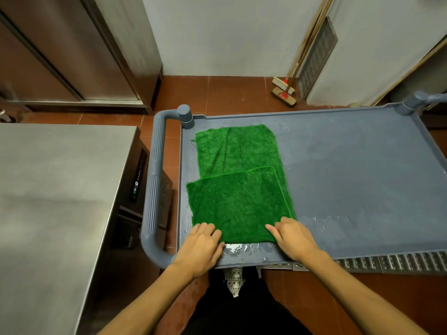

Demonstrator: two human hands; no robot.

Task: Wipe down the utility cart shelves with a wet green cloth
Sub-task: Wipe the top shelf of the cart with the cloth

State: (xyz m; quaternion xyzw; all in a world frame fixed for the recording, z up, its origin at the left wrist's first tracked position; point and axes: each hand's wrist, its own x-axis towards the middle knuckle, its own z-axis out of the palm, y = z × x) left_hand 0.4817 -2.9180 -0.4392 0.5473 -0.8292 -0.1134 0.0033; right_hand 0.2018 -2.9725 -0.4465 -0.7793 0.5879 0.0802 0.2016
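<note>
A green cloth (pixel 239 180) lies on the left part of the grey utility cart's top shelf (pixel 350 170), its near half folded over the far half. My left hand (pixel 200 247) presses the near left corner of the cloth with fingers flat. At the near right corner my right hand (pixel 294 238) rests the same way, fingers on the fabric. Wet patches glisten on the shelf by the near edge and to the right of the cloth.
The cart's grey handle (pixel 153 189) curves at the left end. A steel counter (pixel 55 201) stands to the left, steel cabinets behind it. Brooms (pixel 285 90) lean at the back wall. A metal floor drain grate (pixel 391 262) runs along the near side.
</note>
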